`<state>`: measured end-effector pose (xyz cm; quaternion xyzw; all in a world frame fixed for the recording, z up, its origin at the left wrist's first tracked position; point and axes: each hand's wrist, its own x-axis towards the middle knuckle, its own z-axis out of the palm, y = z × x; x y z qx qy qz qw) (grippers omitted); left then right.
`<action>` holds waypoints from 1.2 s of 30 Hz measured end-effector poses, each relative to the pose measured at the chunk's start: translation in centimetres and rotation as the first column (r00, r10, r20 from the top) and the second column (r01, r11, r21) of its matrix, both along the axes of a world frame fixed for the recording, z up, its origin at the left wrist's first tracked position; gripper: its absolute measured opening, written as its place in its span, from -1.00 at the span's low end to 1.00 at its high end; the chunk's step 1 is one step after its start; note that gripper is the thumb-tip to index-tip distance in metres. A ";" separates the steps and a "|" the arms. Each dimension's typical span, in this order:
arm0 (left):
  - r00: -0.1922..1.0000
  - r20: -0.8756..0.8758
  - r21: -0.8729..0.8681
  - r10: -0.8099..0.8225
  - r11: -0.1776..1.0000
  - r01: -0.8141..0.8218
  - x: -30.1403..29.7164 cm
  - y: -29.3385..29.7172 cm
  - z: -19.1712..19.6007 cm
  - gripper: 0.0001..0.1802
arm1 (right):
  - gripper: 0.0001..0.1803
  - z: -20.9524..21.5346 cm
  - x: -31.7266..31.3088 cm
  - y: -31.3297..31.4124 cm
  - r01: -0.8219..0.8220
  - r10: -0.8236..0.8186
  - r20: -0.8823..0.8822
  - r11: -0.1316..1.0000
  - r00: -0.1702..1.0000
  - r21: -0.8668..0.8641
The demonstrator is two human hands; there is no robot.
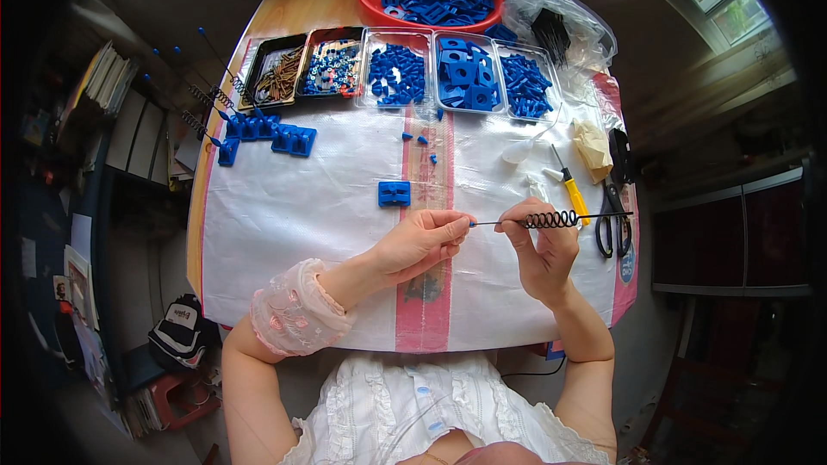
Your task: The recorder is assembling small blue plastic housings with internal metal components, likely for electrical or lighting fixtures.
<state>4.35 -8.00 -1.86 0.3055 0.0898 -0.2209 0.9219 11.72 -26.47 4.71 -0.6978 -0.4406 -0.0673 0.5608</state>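
Between my two hands lies a thin black rod with a coil spring [551, 220], held level above the table. My right hand [544, 250] is closed round the rod just left of the coil. The fingertips of my left hand [424, 243] pinch a small blue piece [472, 224] at the rod's left end; most of it is hidden by the fingers. Beyond my left hand, a blue plastic block [394, 194] rests on the sheet. Several small blue pieces [422, 140] lie loose farther off.
A red basin [366, 10] of blue parts stands at the back. Before it is a row of trays [433, 96] with screws, nuts and blue pieces. Blue blocks with spring rods [258, 127] sit at the left. A yellow screwdriver [573, 194] and black scissors [613, 220] lie at the right.
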 end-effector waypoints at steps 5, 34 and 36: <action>1.000 -0.011 0.008 0.000 1.000 0.000 0.0 0.0 0.0 -0.78 | -0.88 -0.1 0.1 -0.1 -0.007 0.008 0.014 1.000 1.000 -0.011; 1.000 -0.018 0.060 0.002 0.998 -0.001 -0.1 -0.2 0.5 -0.76 | -0.85 -0.1 0.1 0.1 0.003 -0.001 0.044 0.999 0.999 -0.048; 1.000 0.004 0.079 0.016 0.997 -0.016 -0.2 -0.2 0.8 -0.73 | -0.88 0.2 0.0 0.1 0.013 -0.012 0.022 0.997 1.000 -0.073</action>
